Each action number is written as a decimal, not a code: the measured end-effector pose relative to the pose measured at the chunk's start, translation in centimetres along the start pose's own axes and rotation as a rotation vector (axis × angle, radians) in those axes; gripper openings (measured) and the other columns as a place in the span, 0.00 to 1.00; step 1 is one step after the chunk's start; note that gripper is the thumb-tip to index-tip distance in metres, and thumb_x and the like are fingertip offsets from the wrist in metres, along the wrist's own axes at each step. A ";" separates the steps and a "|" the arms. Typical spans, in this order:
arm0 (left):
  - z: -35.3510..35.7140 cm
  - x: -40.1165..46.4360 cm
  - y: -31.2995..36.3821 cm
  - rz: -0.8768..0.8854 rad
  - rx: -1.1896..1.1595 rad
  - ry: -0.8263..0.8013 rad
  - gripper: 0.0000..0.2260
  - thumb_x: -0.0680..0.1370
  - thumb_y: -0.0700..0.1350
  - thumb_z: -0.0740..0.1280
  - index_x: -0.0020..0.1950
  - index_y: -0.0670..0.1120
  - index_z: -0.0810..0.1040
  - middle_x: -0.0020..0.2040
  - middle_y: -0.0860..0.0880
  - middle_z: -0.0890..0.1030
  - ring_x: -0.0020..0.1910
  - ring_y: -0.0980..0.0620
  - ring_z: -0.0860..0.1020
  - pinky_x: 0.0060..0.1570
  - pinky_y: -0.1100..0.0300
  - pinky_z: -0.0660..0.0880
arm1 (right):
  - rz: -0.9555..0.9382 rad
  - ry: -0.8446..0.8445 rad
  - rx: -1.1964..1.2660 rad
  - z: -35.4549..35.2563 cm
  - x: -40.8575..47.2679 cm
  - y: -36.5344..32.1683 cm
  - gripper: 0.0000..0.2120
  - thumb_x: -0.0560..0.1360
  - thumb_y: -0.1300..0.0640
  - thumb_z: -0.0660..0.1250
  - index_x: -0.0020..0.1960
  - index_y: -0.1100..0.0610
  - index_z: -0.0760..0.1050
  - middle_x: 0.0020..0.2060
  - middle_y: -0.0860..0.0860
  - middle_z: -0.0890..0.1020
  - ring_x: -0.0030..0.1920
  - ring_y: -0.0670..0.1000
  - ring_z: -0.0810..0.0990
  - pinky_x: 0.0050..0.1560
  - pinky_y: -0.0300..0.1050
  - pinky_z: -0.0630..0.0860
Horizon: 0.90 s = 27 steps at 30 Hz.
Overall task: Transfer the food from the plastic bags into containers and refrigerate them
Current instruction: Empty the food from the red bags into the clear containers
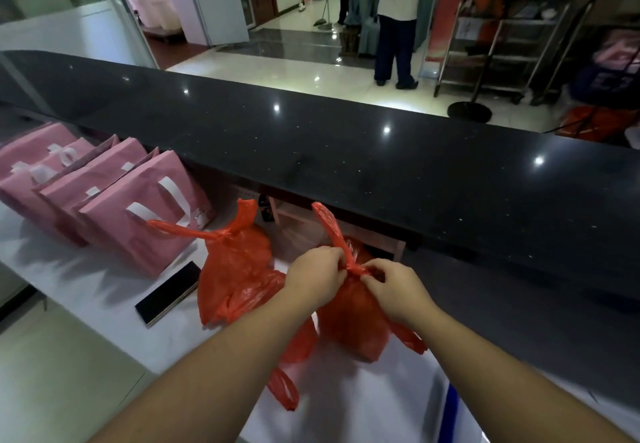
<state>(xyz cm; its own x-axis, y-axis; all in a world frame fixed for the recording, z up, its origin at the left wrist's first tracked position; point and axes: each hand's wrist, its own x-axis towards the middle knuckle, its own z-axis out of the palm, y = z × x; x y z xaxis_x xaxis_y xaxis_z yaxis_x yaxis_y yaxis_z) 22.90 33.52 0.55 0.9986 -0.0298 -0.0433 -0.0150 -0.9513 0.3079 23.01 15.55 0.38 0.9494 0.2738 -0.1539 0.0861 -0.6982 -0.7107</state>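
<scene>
Two red plastic bags stand knotted on a white table (104, 290). The nearer red bag (349, 325) sits in front of me, its tied handles sticking up. My left hand (313, 278) pinches the knot from the left. From the right, my right hand (394, 290) grips the same knot, fingers closed on the plastic. The second red bag (235, 269) stands just to the left, tied shut and untouched. What the bags hold is hidden. No containers are in view.
Several pink paper gift bags (114, 193) lean in a row at the left. A black phone (169, 292) lies flat beside the left red bag. A raised black stone counter (381, 165) runs behind the table. Beyond it a person (398, 20) stands near a metal rack (498, 37).
</scene>
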 end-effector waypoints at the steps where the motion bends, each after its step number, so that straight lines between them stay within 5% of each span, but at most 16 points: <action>1: -0.1 -0.3 0.5 0.005 -0.014 -0.009 0.06 0.79 0.53 0.69 0.52 0.52 0.81 0.52 0.51 0.83 0.53 0.47 0.81 0.51 0.50 0.79 | 0.011 0.013 0.003 -0.5 -0.9 0.3 0.09 0.82 0.50 0.67 0.60 0.44 0.82 0.53 0.41 0.83 0.53 0.45 0.80 0.56 0.43 0.78; 8: 0.1 -2.9 2.5 0.013 -0.134 -0.041 0.03 0.77 0.50 0.73 0.45 0.52 0.83 0.46 0.54 0.84 0.47 0.52 0.81 0.47 0.53 0.79 | 0.092 0.065 -0.016 -2.4 -5.4 2.9 0.08 0.82 0.52 0.65 0.52 0.44 0.83 0.47 0.40 0.83 0.48 0.41 0.80 0.48 0.36 0.74; 21: 0.7 -5.5 3.6 -0.021 0.009 -0.049 0.05 0.81 0.46 0.65 0.48 0.47 0.77 0.48 0.47 0.83 0.48 0.43 0.80 0.47 0.50 0.78 | 0.215 0.179 -0.023 -2.6 -9.8 6.5 0.09 0.84 0.55 0.60 0.54 0.49 0.80 0.46 0.46 0.84 0.43 0.46 0.80 0.47 0.48 0.80; 24: 1.2 -6.0 4.4 0.015 -0.019 -0.049 0.05 0.79 0.42 0.63 0.53 0.47 0.77 0.51 0.46 0.81 0.51 0.43 0.79 0.47 0.51 0.75 | 0.151 0.142 0.002 -2.3 -10.0 5.9 0.11 0.83 0.51 0.61 0.63 0.48 0.77 0.55 0.46 0.82 0.49 0.47 0.79 0.49 0.45 0.77; 27: 1.7 -6.2 4.9 0.094 -0.052 -0.089 0.16 0.78 0.45 0.66 0.66 0.50 0.76 0.56 0.46 0.80 0.57 0.44 0.79 0.56 0.49 0.77 | 0.031 0.050 -0.151 -2.1 -10.1 5.3 0.19 0.78 0.40 0.65 0.68 0.42 0.71 0.56 0.44 0.77 0.54 0.49 0.78 0.53 0.47 0.78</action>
<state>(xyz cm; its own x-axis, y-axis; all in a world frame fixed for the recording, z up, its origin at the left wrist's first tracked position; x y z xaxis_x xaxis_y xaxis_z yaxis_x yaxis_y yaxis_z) 16.59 28.48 0.76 0.9845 -0.1474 -0.0953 -0.1034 -0.9259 0.3634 14.49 7.68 -0.42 0.9658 0.2202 -0.1371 0.0977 -0.7982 -0.5944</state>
